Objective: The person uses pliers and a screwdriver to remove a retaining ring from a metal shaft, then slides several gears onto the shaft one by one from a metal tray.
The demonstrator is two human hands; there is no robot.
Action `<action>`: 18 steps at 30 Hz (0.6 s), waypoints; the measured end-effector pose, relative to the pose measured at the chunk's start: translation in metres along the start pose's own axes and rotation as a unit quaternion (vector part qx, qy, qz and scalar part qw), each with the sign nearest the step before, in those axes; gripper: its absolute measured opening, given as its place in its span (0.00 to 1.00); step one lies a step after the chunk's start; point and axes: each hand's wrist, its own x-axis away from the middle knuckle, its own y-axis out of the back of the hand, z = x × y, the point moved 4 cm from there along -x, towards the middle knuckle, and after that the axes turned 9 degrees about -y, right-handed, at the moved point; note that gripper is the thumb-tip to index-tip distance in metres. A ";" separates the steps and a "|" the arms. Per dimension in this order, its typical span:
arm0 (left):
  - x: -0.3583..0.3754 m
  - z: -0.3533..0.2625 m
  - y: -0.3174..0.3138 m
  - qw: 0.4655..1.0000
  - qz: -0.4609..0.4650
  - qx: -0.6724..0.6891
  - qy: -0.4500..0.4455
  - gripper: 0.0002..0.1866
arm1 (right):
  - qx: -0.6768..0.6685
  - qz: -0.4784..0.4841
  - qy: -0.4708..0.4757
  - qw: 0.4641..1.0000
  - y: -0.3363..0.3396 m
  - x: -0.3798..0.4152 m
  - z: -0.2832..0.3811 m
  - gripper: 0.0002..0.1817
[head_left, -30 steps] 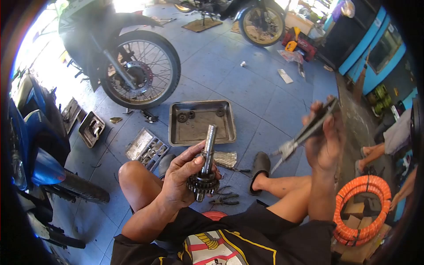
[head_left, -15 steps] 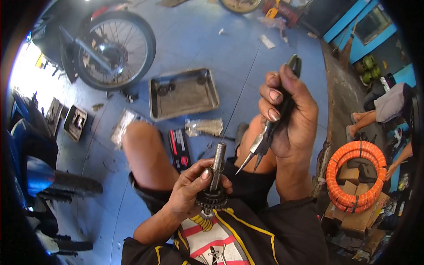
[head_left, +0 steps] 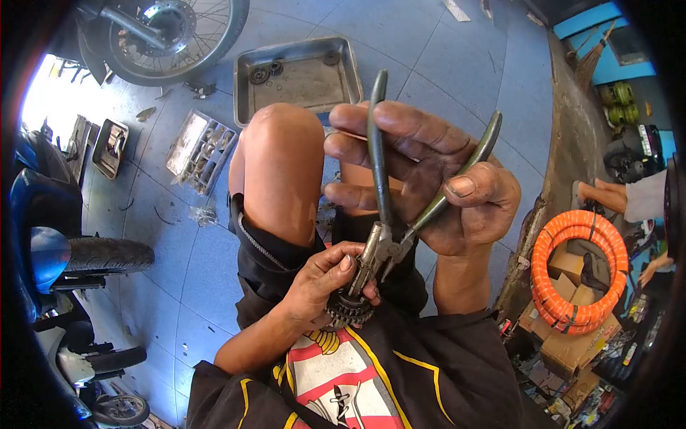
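Note:
My left hand (head_left: 318, 286) is wrapped round a steel gear shaft (head_left: 367, 259), tilted with its bare end up. A dark toothed gear (head_left: 349, 313) sits low on the shaft, just above my shirt. In my right hand (head_left: 468, 196) are snap-ring pliers (head_left: 390, 249) with dark green handles. The handles are spread wide, one lying along my fingers and the other under my thumb. Their jaws point down right beside the shaft, and the fine tips overlap the area by my left fingertips.
A metal tray (head_left: 299, 86) with several gears lies on the floor beyond my knees. To the left are a parts box (head_left: 204, 151), a small tray (head_left: 111, 148) and motorcycle wheels (head_left: 179, 36). An orange hose coil (head_left: 543, 286) rests on cartons at right, near another person's legs (head_left: 604, 194).
My right hand has lowered the pliers to the shaft, and their handles have gone from squeezed together to spread apart. My left knee has shifted, and the view has tilted.

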 end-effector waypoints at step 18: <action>-0.010 -0.001 0.008 0.999 -0.030 -0.019 0.000 0.25 | -0.052 -0.120 -0.012 0.991 0.018 -0.024 -0.007 0.30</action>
